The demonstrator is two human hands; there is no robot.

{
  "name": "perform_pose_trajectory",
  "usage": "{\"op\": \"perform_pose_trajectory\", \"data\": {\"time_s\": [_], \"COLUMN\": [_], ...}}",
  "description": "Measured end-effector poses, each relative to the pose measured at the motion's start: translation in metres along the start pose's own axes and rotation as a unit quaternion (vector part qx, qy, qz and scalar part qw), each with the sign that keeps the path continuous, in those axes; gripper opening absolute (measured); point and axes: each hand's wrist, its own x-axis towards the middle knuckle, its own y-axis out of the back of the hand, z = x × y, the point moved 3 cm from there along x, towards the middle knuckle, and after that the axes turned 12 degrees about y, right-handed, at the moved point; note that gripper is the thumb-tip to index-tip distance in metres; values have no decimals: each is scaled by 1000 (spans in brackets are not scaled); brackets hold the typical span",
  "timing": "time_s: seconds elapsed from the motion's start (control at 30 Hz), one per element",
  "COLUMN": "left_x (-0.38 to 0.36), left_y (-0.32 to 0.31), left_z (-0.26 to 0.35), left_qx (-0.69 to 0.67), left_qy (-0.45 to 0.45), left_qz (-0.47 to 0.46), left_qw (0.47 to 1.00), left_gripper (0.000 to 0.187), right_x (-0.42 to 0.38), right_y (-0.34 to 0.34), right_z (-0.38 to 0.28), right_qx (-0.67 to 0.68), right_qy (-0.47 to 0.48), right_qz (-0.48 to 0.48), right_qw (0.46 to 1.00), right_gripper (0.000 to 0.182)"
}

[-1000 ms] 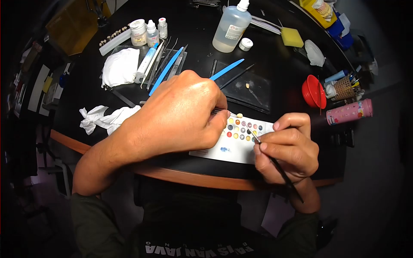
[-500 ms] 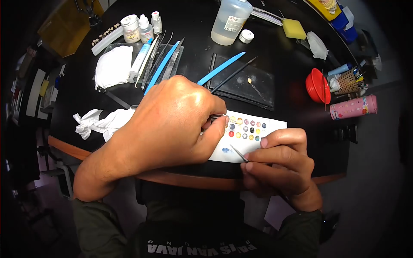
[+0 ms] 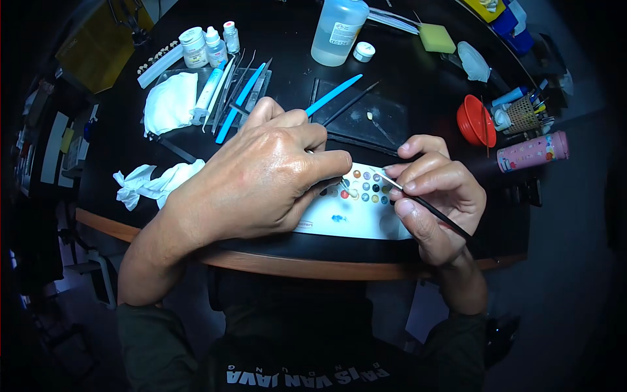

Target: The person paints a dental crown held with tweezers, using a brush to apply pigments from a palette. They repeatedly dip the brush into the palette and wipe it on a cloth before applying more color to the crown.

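My left hand (image 3: 268,170) is closed around a slim metal tool, mostly hidden; its dark rear end (image 3: 239,110) juts out behind the knuckles. At the tool's tip is a small ivory, tooth-like piece (image 3: 353,193), above a white card (image 3: 326,228) with rows of coloured paint dots and a blue smear (image 3: 338,219). My right hand (image 3: 444,189) grips a fine brush (image 3: 434,210) with a black handle. The bristles point up and left, close to the card's dots and to the right of the ivory piece.
Crumpled tissue (image 3: 157,183) and a folded white cloth (image 3: 171,104) lie left. Several tools and a blue stick (image 3: 241,101) rest nearby. Behind are a dark slab (image 3: 375,108), a clear bottle (image 3: 336,39) and a small jar (image 3: 364,51). Right stand a red bowl (image 3: 475,122) and pink tumbler (image 3: 533,152).
My right hand has risen with the brush, whose handle now shows. My left hand has turned, and the ivory piece has come into view. The whole view has shifted slightly and looks bluer.
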Motion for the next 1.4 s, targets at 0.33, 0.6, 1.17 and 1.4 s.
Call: {"op": "perform_pose_trajectory", "data": {"time_s": [0.33, 0.6, 1.17, 1.4], "left_x": [0, 1, 1, 1], "left_y": [-3, -2, -2, -3], "left_z": [3, 4, 6, 6], "left_qx": [-53, -60, -62, -80], "left_qy": [-54, -90, -131, -127], "left_qz": [37, 74, 113, 100], "left_qw": [996, 991, 983, 984], "left_gripper": [17, 28, 23, 21], "right_x": [-10, -10, -1, -2], "right_y": [-13, -14, -9, -12], "right_z": [4, -1, -15, -16], "right_qx": [167, 152, 43, 69], "right_qy": [-9, 1, 80, 61], "right_qz": [45, 54, -41, -32], "right_qw": [985, 987, 995, 995], "right_gripper": [12, 12, 13, 14]}}
